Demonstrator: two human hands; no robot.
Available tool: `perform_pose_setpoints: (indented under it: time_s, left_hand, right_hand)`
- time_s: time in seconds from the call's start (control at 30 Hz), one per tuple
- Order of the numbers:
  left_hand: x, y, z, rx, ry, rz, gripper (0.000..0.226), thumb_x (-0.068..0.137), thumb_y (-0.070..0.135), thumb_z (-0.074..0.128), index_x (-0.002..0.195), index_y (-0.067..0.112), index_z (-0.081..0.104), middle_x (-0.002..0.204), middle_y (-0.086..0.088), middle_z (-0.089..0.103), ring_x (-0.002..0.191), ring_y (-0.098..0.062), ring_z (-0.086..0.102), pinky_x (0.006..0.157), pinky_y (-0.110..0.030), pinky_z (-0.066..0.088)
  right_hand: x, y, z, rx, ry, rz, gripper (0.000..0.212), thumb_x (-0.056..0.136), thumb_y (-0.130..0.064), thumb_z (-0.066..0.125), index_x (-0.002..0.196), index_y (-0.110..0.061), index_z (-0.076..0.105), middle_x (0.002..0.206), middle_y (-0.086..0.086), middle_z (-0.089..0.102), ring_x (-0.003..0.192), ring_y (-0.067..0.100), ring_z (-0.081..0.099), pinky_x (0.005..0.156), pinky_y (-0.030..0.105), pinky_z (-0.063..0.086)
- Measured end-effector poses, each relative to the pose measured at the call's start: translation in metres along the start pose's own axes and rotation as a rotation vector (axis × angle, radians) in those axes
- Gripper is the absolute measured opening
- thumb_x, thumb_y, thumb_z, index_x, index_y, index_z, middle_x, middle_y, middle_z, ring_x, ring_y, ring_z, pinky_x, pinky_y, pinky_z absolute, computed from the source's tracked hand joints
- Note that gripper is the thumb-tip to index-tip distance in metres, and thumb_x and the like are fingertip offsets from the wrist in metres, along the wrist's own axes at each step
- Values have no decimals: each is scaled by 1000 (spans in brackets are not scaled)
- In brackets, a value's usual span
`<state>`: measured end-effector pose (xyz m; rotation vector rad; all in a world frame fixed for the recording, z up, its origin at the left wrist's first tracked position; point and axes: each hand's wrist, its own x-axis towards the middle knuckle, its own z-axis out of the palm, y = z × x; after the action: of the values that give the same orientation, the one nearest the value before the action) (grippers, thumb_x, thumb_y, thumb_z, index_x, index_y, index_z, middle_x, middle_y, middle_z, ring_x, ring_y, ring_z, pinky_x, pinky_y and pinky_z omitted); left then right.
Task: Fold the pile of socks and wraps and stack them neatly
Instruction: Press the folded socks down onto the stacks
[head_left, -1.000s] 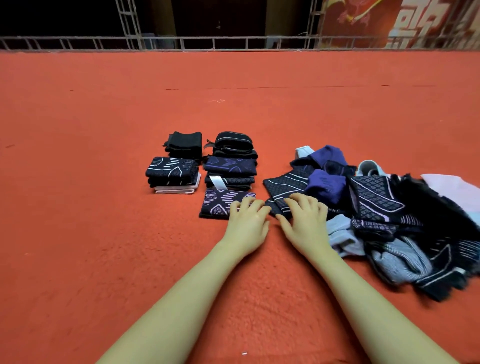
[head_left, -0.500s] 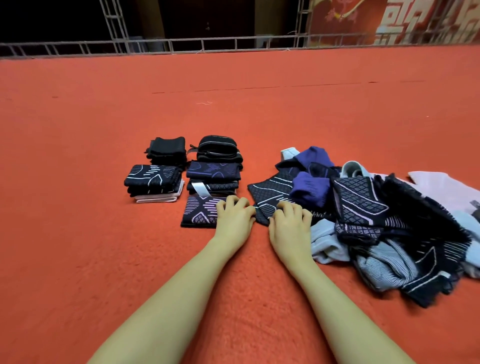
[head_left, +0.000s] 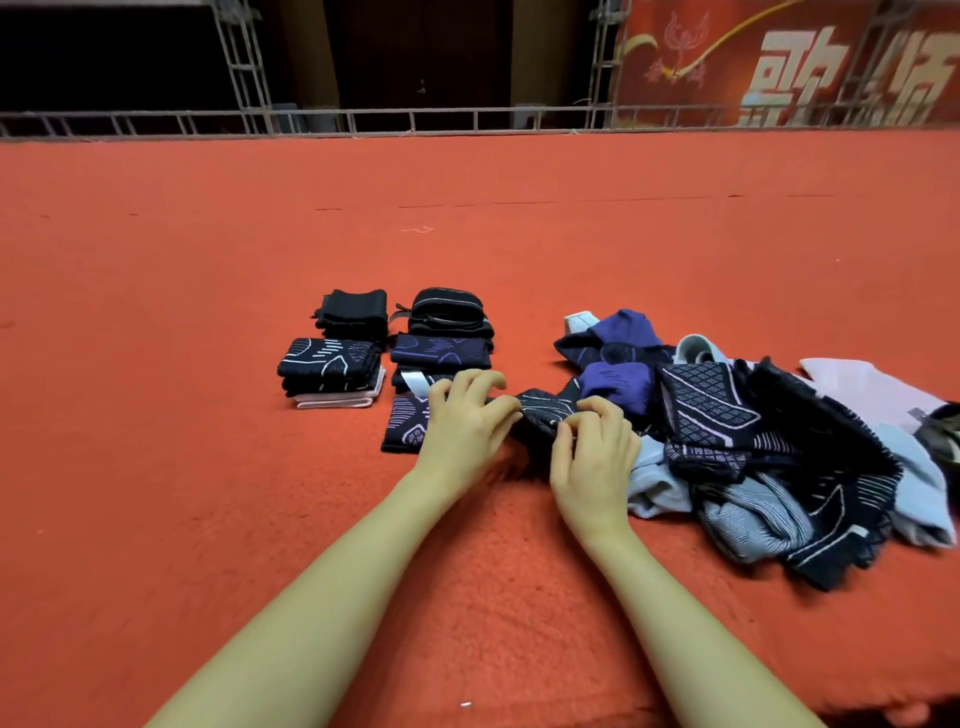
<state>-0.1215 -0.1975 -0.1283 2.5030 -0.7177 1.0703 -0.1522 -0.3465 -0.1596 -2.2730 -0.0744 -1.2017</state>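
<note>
Layout reads as a sorting line: finished work left, raw stock right, hands in the gap between.

Left of centre on the red carpet floor (head_left: 208, 312), the folded dark knit pieces sit in two columns of neat stacks (head_left: 384, 353), edges roughly squared, a pale pink folded piece (head_left: 337, 401) at the bottom of the near-left stack. My guess is they're parked there to stay out of the working zone and take the next piece with a short reach.

Right side: loose unsorted pile of dark patterned, purple and pale blue socks and wraps (head_left: 753, 441), tangled and overlapping, spreading toward the right edge. A pale pink flat cloth (head_left: 867, 384) lies at its far right.

Piece in hand: a black knit sock or wrap with thin white line pattern (head_left: 545, 415), at the pile's left edge, partly bunched, just right of the nearest folded dark piece with purple and white lines (head_left: 408, 428).

Left hand (head_left: 462, 421): fingers curled and spread, tips down on the left end of the black piece; it looks like a pinch, grip partly hidden.
Right hand (head_left: 592, 441): fingers curled tight together, pinching the near edge of the same piece.

Judgement: both hands are gathering one edge to start a fold. Much of the pile remains.
</note>
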Motion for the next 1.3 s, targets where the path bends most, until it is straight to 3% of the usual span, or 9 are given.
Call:
perform_pose_setpoints:
  time_s: [0.27, 0.4, 0.57, 0.7, 0.8, 0.87, 1.03, 1.13, 1.3]
  left_hand:
    - [-68, 15, -27, -107, -60, 79, 19, 85, 29, 54, 82, 16, 68, 100, 1, 63, 98, -13, 49, 79, -30, 25]
    - [-94, 13, -37, -119, -75, 20, 19, 85, 31, 53, 79, 18, 67, 99, 1, 63, 97, -14, 49, 77, -29, 23]
    - [-106, 9, -42, -77, -228, -71, 29, 85, 42, 46, 79, 24, 68, 93, 9, 65, 95, -12, 50, 74, -28, 18]
    - [-106, 9, -36, 90, -276, -258, 36, 88, 42, 42, 93, 20, 70, 95, 5, 65, 93, -24, 59, 76, -33, 21]
    - [-99, 8, -31, 142, -387, -418, 36, 95, 44, 46, 115, 19, 63, 117, 2, 56, 114, -24, 44, 89, -35, 20]
    - [-99, 9, -24, 144, -432, -385, 38, 95, 48, 44, 117, 23, 62, 120, 4, 52, 118, -21, 37, 91, -34, 18]
    - [-101, 16, -18, 15, -336, -381, 30, 83, 38, 55, 91, 17, 75, 101, 1, 62, 104, -29, 49, 78, -31, 15]
    - [-97, 21, -19, 50, -315, -385, 15, 69, 29, 62, 67, 16, 69, 84, 3, 62, 83, -28, 58, 70, -31, 18]
    - [-99, 23, -20, 53, -293, -416, 10, 69, 23, 67, 66, 14, 65, 85, -1, 60, 80, -28, 57, 70, -35, 20]
  right_hand:
    - [-25, -2, -30, 76, -253, -43, 25, 85, -36, 45, 83, -16, 59, 83, -4, 60, 76, 23, 57, 69, 27, 22]
    - [-22, -13, -31, 114, -403, -49, 42, 84, -45, 40, 98, -15, 66, 98, -1, 66, 92, 24, 60, 78, 32, 32]
    - [-23, -25, -17, -53, -602, 3, 44, 87, -50, 57, 114, -16, 61, 115, 0, 63, 109, 22, 57, 91, 35, 34]
    - [-29, -29, -6, -159, -603, 33, 49, 87, -57, 54, 111, -16, 60, 112, 0, 61, 109, 24, 53, 90, 37, 34]
    - [-29, -30, 0, -187, -585, 23, 50, 86, -58, 54, 113, -16, 59, 113, 0, 59, 111, 25, 51, 90, 37, 34]
    - [-26, -30, 2, -206, -620, 20, 52, 85, -59, 56, 115, -17, 58, 117, 0, 56, 114, 25, 48, 91, 37, 33]
    - [-24, -31, 6, -240, -682, -8, 50, 84, -54, 59, 117, -17, 57, 119, 1, 53, 115, 25, 44, 93, 36, 31]
    - [-28, -33, 8, -188, -665, -26, 35, 88, -43, 59, 111, -17, 62, 117, 1, 54, 113, 26, 44, 90, 35, 29]
    - [-35, -38, 10, -58, -579, -7, 11, 88, -19, 60, 92, -10, 64, 109, 5, 57, 104, 29, 47, 80, 33, 25]
